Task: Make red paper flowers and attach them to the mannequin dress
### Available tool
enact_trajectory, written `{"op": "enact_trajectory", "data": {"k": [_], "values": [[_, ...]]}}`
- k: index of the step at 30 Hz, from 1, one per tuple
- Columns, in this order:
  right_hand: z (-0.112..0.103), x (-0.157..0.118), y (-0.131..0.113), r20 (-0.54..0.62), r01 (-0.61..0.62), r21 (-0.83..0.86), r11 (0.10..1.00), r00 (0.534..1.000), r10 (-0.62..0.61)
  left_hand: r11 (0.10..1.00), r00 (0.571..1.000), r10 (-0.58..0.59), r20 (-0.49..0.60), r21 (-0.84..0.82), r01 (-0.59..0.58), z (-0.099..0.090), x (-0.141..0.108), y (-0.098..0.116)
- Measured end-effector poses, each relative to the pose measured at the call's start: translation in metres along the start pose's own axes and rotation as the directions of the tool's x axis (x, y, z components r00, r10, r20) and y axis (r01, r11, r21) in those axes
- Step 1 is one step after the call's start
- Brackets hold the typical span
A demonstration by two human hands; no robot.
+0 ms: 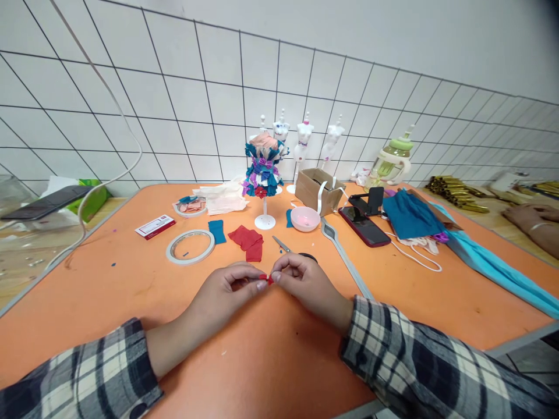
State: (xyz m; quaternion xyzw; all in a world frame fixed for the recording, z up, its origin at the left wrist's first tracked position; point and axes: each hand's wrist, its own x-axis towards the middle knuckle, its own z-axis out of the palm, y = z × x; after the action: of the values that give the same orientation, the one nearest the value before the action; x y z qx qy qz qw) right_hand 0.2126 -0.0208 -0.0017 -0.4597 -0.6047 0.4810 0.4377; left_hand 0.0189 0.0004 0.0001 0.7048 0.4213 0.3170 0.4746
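Note:
Between both my hands, over the front middle of the table, is a small piece of red crepe paper [270,279]. My left hand [231,288] pinches one side of it between thumb and fingers. On the other side, the thumb and fingertips of my right hand [301,282] close on it. Just beyond lie larger red crepe paper pieces [248,240] and a pair of scissors [282,244], its dark handle partly hidden behind my right hand. Farther back stands a small dress form [263,169] covered in ruffles of blue, purple, pink and red.
Left are a tape roll [174,259], a blue piece [216,231] and a small box [155,226]. A pink bowl [305,219], cardboard box [320,192], phone [365,226] and grey strap [345,256] lie to the right. Another person's hand [530,218] rests at far right.

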Motion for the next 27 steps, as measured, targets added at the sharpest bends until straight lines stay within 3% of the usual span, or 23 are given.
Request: {"op": "enact_trajectory", "data": {"k": [6, 11, 15, 18, 23, 27], "values": [[-0.0006, -0.001, -0.0008, -0.01, 0.005, -0.091, 0.996, 1.0, -0.006, 0.997, 1.0, 0.009, 0.0, 0.074, -0.009, 0.0004, -0.002, 0.0008], [-0.0006, -0.003, 0.0, 0.05, 0.176, -0.338, 0.924, 0.984, -0.17, 0.987, 0.997, 0.066, 0.04, 0.142, -0.071, 0.0014, -0.0024, -0.0014], [-0.0003, -0.0044, 0.0008, 0.063, 0.245, -0.406, 0.881, 0.969, -0.24, 0.977, 0.996, 0.083, 0.041, 0.192, -0.089, 0.0019, -0.0037, -0.0001], [-0.0008, -0.0038, 0.0015, 0.039, 0.192, -0.385, 0.903, 0.981, -0.191, 0.976, 0.995, 0.09, 0.042, 0.194, -0.097, 0.0015, -0.0039, 0.0], [-0.0025, -0.0011, 0.0036, 0.031, -0.001, -0.215, 0.977, 1.0, 0.008, 0.981, 0.997, 0.079, 0.024, 0.178, -0.082, 0.0006, -0.0036, 0.0021], [-0.0034, -0.0003, 0.0039, 0.025, -0.026, -0.187, 0.982, 0.999, 0.031, 0.975, 0.998, 0.068, 0.006, 0.213, -0.068, 0.0013, -0.0036, 0.0049]]}}
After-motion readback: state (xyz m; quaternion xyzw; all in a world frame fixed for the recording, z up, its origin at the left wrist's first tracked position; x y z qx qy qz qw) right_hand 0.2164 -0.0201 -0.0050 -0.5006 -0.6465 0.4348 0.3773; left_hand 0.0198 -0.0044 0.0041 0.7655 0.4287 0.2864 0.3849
